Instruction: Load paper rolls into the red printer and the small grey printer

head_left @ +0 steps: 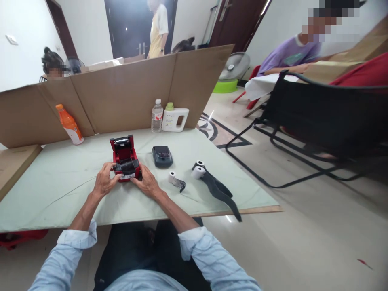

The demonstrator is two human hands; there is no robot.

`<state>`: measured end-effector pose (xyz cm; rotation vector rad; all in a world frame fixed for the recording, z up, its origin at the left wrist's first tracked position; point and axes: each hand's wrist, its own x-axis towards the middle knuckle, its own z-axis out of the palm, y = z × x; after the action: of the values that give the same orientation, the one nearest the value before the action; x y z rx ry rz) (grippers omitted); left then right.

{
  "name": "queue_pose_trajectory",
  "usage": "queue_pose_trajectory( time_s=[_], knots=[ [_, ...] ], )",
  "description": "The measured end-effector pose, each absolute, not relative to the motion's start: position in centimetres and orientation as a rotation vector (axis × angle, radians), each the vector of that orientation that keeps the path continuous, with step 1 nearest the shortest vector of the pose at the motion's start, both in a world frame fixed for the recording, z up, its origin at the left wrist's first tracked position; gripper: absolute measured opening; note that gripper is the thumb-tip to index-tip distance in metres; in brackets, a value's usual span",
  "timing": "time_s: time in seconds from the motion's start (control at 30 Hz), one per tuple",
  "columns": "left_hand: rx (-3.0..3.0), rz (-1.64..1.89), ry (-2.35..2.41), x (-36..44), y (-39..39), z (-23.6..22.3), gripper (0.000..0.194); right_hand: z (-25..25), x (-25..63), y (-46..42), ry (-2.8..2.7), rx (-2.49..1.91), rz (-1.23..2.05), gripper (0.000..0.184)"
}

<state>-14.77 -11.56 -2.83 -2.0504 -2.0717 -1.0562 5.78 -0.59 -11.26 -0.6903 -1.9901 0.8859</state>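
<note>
The red printer (117, 152) sits on the bench (91, 206), left of centre in the frame, lid tipped up, a dark roll (127, 166) in its bay. The left hand (104, 180) and right hand (147, 183) clasp its opposite sides, thumbs toward the pale strip (127, 176) at the front edge. To work well here, grip evenly so the body stays flat, let the thumbs guide the strip straight, and leave the lid's path free of fingers. Whether the thumbs pinch the strip, I cannot tell.
</note>
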Motion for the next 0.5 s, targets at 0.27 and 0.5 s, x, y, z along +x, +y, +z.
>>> queue_pose_trajectory(
  time_s=[0.27, 0.5],
  knots=[
    [-2.195, -1.022, -2.013, -15.4, -9.9, -0.4, 0.062, -11.1, 5.8, -0.5, -1.979, -0.708, 0.913, 0.081],
    [-2.251, -1.025, -1.91, -14.7, -7.4, 0.3, 0.032, -10.4, 6.1, -0.5, -1.975, -0.668, 0.9, 0.076]
  ],
)
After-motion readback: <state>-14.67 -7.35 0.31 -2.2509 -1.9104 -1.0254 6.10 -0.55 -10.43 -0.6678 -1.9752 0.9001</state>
